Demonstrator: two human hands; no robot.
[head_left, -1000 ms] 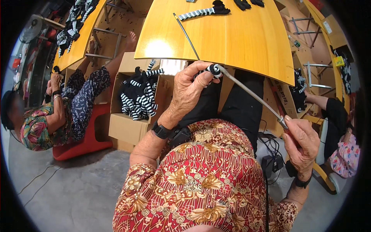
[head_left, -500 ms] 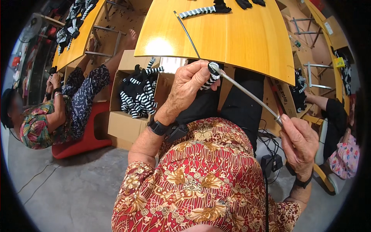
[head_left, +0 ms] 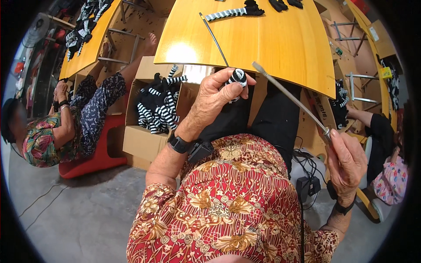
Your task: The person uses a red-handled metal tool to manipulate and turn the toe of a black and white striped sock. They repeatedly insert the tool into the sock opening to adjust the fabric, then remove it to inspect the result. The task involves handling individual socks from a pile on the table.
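Note:
In front of the table edge, my left hand [head_left: 219, 87] is closed around a rolled black-and-white striped knit piece [head_left: 237, 77], thumb and fingers pinching it. My right hand [head_left: 346, 162], at the right, grips a long flat-tipped metal rod [head_left: 293, 96] that looks like a screwdriver; its handle is mostly hidden in my palm. The rod's flattened tip points up and left, a little to the right of the knit piece and apart from it. A thin dark metal rod [head_left: 214, 39] slants across the table toward its near edge, close above my left hand.
The yellow table [head_left: 289, 48] carries a striped knit piece [head_left: 226, 14] and black knit pieces [head_left: 277, 5]. A cardboard box [head_left: 142, 142] of striped knits stands left of my legs. A co-worker [head_left: 52, 131] sits at left, another person [head_left: 386, 144] at right. Black cables [head_left: 309, 168] lie near my right arm.
The metal rod's tip has come out of the knit piece's opening as my right hand drew back slightly right. In my left hand, the knit piece now sits lower, its end bunched.

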